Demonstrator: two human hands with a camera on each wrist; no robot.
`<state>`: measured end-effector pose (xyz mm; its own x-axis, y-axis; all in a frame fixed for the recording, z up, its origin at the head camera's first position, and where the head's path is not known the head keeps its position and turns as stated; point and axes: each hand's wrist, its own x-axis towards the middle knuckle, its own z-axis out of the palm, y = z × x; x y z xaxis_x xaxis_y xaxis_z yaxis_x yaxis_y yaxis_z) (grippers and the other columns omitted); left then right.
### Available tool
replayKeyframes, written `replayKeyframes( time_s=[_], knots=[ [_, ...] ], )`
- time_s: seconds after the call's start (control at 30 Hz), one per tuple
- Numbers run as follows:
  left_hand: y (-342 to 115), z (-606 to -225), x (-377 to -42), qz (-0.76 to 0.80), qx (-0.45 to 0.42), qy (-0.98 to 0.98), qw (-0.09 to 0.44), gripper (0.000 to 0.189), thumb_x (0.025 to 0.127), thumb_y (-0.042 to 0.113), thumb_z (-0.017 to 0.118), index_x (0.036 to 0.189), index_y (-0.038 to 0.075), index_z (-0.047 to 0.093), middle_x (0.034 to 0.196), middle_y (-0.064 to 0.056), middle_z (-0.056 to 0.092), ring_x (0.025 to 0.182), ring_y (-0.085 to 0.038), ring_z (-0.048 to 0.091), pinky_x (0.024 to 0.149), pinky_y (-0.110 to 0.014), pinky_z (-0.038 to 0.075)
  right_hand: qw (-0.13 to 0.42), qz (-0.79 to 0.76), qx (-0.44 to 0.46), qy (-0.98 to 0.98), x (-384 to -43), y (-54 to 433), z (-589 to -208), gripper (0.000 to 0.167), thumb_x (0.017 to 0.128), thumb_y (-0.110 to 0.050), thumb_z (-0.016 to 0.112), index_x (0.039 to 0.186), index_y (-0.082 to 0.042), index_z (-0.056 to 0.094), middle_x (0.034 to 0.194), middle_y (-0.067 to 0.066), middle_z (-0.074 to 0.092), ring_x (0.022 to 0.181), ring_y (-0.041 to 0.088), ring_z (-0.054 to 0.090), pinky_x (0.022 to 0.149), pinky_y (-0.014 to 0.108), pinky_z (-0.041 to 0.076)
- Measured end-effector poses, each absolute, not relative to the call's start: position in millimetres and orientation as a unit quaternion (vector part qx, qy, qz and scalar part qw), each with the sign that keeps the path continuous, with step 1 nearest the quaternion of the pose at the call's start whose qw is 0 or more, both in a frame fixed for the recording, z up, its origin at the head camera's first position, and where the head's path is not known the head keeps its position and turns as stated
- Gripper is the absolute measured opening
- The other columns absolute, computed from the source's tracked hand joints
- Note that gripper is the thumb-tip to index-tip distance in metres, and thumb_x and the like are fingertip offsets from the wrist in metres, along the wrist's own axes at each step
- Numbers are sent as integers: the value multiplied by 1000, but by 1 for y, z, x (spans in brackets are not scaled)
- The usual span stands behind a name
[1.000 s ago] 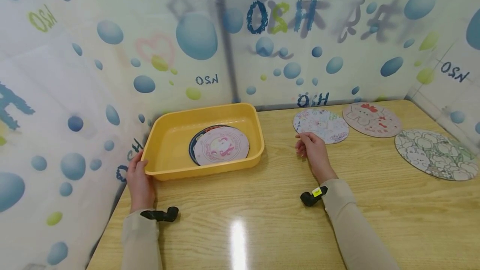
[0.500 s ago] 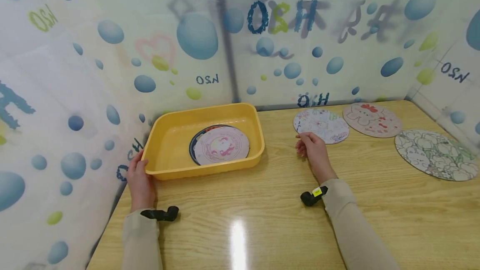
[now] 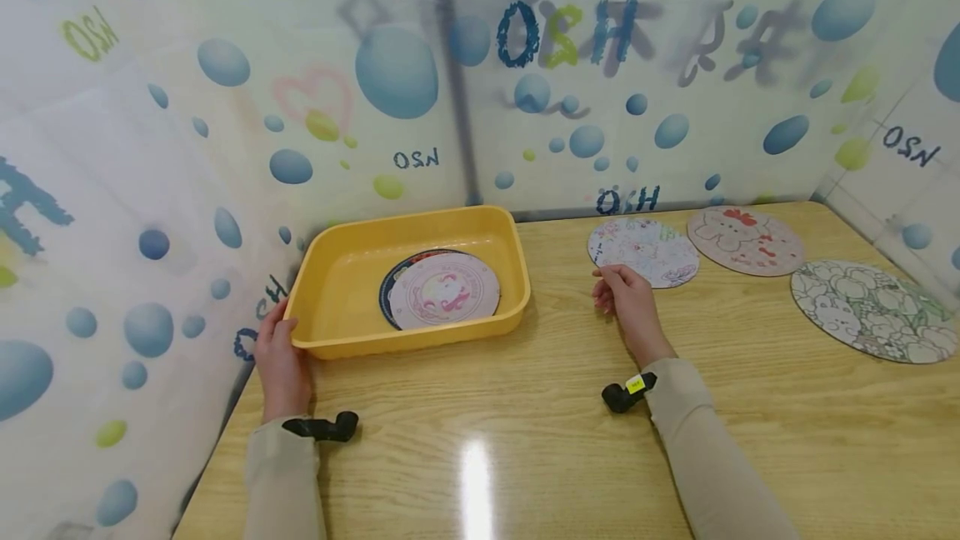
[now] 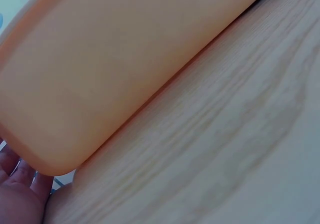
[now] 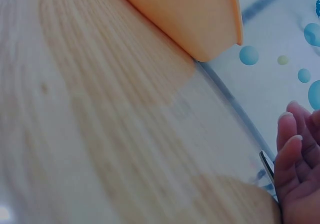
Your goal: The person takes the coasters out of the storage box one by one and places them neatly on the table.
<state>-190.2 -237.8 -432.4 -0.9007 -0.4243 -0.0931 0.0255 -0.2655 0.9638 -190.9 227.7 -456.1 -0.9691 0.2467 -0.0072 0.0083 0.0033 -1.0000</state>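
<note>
At the left, my left hand (image 3: 282, 361) grips the front left corner of a yellow plastic tray (image 3: 405, 340), thumb by the rim and fingers along the outer side. In the left wrist view, fingertips (image 4: 22, 174) go behind the tray wall. Inside the tray, a round pink mat with a unicorn print (image 3: 444, 290) overlaps a dark-edged round mat (image 3: 386, 294). My right hand (image 3: 630, 307) is beside a round white mat with coloured doodles (image 3: 652, 250), overlapping its near edge in the head view. Its fingers (image 5: 289, 154) are loosely bent and hold nothing.
Right of the doodled mat lie a pink round mat with a red bow (image 3: 745, 240) and a green-and-white floral round mat with a rabbit (image 3: 870, 311). Everything stands on a wood-grain table (image 3: 465, 423), enclosed by bubble-printed curtains (image 3: 540, 140) behind and at both sides.
</note>
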Motion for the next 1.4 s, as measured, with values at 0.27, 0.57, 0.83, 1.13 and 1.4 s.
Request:
replayKeyframes(
  time_s=[0.27,0.57,0.83,1.13,1.4],
  knots=[
    [-238,-431,-190,-783,169,-581,143,38,92,21,43,130,20,45,137,2,33,120,-16,38,97,-24,34,90,700,-87,-703,-191,228,-456,33,93,-31,43,103,-3,56,75,6,55,57,13,52,48,20,44],
    [-237,-430,-189,-780,169,-585,144,37,92,21,44,129,20,45,137,2,33,120,-17,38,97,-24,34,91,706,-83,-697,-191,227,-453,34,93,-29,43,104,1,55,75,7,55,56,12,52,47,20,44],
    [-237,-430,-189,-783,168,-582,142,37,92,20,43,129,19,45,136,1,33,120,-17,39,96,-23,35,86,704,-87,-699,-190,227,-454,39,93,-32,43,108,2,54,76,7,55,57,12,51,48,19,43],
    [-237,-431,-190,-782,172,-582,139,39,92,21,44,131,20,43,137,2,32,119,-16,39,96,-22,35,81,703,-92,-701,-191,228,-454,46,92,-37,43,111,4,52,77,6,54,57,12,51,48,19,43],
    [-237,-430,-190,-780,176,-584,139,38,92,21,44,130,20,44,137,2,32,119,-17,38,96,-22,35,82,706,-92,-697,-190,228,-454,40,92,-34,43,107,2,54,76,6,54,57,12,51,48,20,43]
  ],
)
